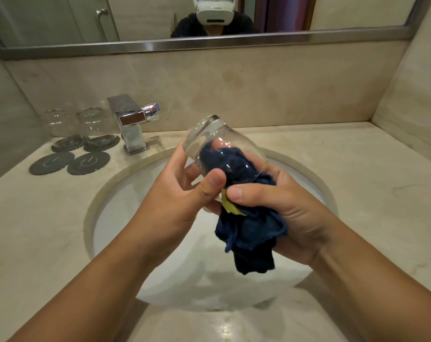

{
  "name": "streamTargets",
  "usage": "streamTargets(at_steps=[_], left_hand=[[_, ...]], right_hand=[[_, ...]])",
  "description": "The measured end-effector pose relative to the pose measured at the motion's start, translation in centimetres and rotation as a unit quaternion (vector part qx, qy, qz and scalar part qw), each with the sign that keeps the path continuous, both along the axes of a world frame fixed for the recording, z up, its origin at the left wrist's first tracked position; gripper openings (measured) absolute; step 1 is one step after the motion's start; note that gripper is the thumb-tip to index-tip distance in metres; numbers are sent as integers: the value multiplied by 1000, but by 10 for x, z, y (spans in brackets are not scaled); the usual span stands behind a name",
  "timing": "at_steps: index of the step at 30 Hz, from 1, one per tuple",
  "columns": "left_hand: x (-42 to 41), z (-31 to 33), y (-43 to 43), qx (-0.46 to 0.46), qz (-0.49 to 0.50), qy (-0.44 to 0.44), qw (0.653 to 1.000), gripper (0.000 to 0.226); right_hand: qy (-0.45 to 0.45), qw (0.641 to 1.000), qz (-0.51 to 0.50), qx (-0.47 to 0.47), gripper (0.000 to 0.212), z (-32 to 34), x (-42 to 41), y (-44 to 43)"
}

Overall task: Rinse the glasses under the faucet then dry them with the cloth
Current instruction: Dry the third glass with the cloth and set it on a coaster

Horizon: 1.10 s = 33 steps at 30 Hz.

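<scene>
A clear glass (210, 134) is held tilted above the sink, its base pointing up and away from me. My left hand (182, 188) grips it around the side, thumb near the rim. A dark blue cloth (249, 230) is stuffed into the mouth of the glass, and the rest hangs below. My right hand (278, 201) grips the cloth at the rim, some fingers inside the glass. Two more clear glasses (59, 122) (92, 118) stand on dark coasters at the back left, beside the chrome faucet (131, 122). No water runs.
A round white sink basin (125, 193) is set in the beige marble counter (357, 174). Two bare dark coasters (52, 162) (88, 162) lie left of the sink. A mirror (135, 18) runs along the back wall; a side wall closes the right.
</scene>
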<state>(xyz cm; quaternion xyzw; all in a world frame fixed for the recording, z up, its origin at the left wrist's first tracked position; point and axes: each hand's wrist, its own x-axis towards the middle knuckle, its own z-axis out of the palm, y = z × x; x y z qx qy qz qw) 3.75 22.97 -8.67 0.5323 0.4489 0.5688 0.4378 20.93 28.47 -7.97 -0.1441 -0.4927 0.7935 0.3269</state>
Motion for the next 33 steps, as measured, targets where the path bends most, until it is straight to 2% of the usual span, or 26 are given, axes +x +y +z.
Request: streamTargets(at_steps=[3,4,9,11,15,18,21,25,27,30,33], left_hand=[[-1,-2,-1,-10,-14,4,1000,80],[-1,-2,-1,-22,-12,2,1000,79],[3,-6,1,-40,18,4,999,106],[0,-7,2,-36,20,1,999,104],[-4,-4,1,-20,1,11,1000,99],[-5,-3,2,-12,6,0,1000,108],[-5,-5,3,-30,-4,-10,999,117],[-2,-4,0,-55,-3,17,998,111],[-2,-5,1,-61,0,12,998,112],[-3,-5,1,-42,-7,14,999,98],[-6,-4,0,-25,-23,14,999,88]], right_hand=[[-14,999,-27,9,52,0,0,1],[-25,999,-41,22,51,0,0,1],[-130,975,-88,157,53,-1,-3,-5],[-125,980,-64,139,56,0,-2,-5],[-57,997,-15,46,56,0,0,-1],[-32,999,-18,11,55,-2,0,1],[-39,998,-45,25,51,-1,0,2],[-108,981,-82,140,48,1,0,-3],[-136,972,-94,168,51,1,-1,-5],[-142,974,-79,157,53,3,-2,-6],[-88,992,-42,76,52,2,-1,-4]])
